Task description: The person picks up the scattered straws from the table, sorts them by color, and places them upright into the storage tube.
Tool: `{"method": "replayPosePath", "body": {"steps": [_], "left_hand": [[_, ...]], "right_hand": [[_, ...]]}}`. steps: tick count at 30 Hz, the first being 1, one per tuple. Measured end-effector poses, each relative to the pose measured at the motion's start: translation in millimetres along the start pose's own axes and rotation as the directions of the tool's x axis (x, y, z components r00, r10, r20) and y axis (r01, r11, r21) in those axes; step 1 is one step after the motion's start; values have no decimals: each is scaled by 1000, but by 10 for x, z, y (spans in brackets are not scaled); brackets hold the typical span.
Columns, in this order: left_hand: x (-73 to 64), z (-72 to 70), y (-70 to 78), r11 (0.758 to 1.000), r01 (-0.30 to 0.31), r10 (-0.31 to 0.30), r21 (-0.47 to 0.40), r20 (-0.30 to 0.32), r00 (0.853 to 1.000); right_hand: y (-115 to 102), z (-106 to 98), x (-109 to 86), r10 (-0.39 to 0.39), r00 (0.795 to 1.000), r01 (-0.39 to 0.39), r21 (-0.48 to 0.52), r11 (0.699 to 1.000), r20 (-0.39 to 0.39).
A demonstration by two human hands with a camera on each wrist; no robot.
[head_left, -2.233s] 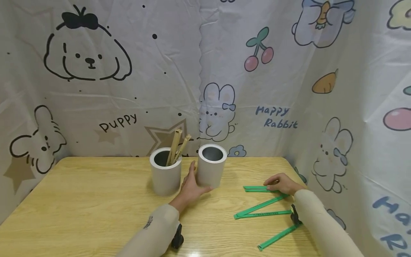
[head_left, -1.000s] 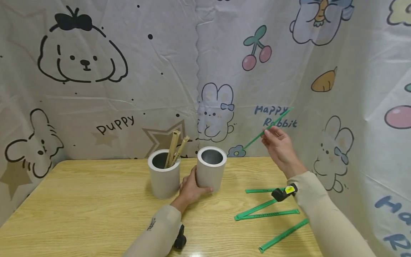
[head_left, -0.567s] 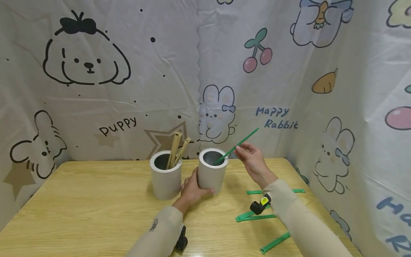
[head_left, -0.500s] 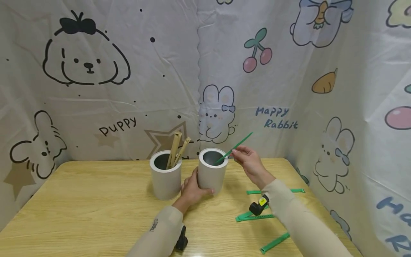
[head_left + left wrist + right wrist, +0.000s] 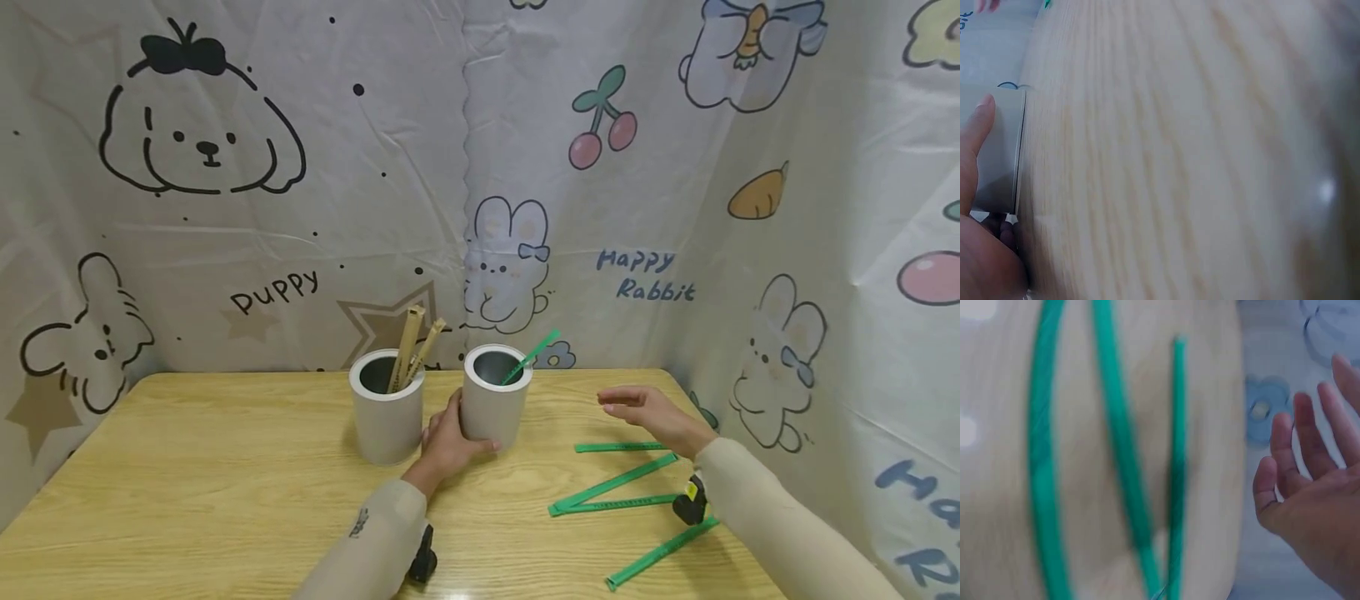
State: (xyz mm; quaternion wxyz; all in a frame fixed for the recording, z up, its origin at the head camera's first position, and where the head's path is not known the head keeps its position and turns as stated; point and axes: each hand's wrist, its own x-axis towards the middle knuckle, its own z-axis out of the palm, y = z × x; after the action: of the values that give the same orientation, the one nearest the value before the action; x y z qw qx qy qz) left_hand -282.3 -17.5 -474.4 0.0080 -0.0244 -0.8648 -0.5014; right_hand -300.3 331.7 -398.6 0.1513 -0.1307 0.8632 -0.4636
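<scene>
My left hand [image 5: 448,447] holds the right-hand white cup [image 5: 498,417] low on its side, fingers on the left and thumb across the front. The left wrist view shows that thumb [image 5: 980,125] lying along the cup wall. One slim green printed stick [image 5: 538,350] leans inside this cup, its upper end over the right rim. My right hand [image 5: 651,412] hovers over the table's right side with nothing in it. Its fingers [image 5: 1310,437] are loosely spread in the right wrist view. Several similar green sticks [image 5: 615,486] lie below it, partly hidden by the forearm.
A second white cup [image 5: 386,429] stands just left of my left hand, with tan sticks [image 5: 406,350] leaning in it. Another green stick [image 5: 660,554] lies nearer the front of the wooden table [image 5: 225,475]. A printed cloth [image 5: 375,217] hangs behind the table.
My right hand lifted one green stick from the table, carried it left into the right-hand cup and let go. It has since moved back right. The left hand keeps holding the cup.
</scene>
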Motion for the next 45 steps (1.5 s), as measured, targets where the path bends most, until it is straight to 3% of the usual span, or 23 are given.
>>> {"method": "replayPosePath", "body": {"steps": [7,15,23,27,32,35,37,39,42,44,45], "left_hand": [[10,-10,-6,1000,5,-5,-1,5,1000],[9,6,-21,1000,5,-5,0,12,1000],[7,1,-11,1000,1,-1,-9,7,1000],[-5,23,-4,1000,1,-1,-14,7,1000],[-10,37,2,1000,5,-5,-15,0,1000],[-12,36,3,1000,5,-5,-12,0,1000],[-12,33,3,1000,6,-6,-9,0,1000],[-10,28,4,1000,6,-6,-4,-2,1000],[-1,17,1,1000,6,-6,5,-9,1000],[3,11,-2,1000,8,-8,10,-11,1000],[3,7,-5,1000,9,-9,10,-12,1000]], "right_hand": [[373,-171,-165,45,999,-45,-124,991,0],[582,-127,-224,51,998,-56,-238,970,-28],[538,-54,-142,8,997,-28,-262,965,-78],[424,-65,-114,-78,989,40,-283,958,-124],[19,-97,-71,-141,944,64,-253,965,-299],[-309,-78,-77,-153,892,116,-111,987,-425],[-545,-29,-91,-145,867,186,39,982,-476],[-792,41,-114,-140,859,281,224,933,-493],[-1142,174,-154,-157,850,411,446,795,-503],[-1334,268,-169,-173,843,469,538,700,-510],[-1410,316,-169,-175,836,488,559,671,-519]]}}
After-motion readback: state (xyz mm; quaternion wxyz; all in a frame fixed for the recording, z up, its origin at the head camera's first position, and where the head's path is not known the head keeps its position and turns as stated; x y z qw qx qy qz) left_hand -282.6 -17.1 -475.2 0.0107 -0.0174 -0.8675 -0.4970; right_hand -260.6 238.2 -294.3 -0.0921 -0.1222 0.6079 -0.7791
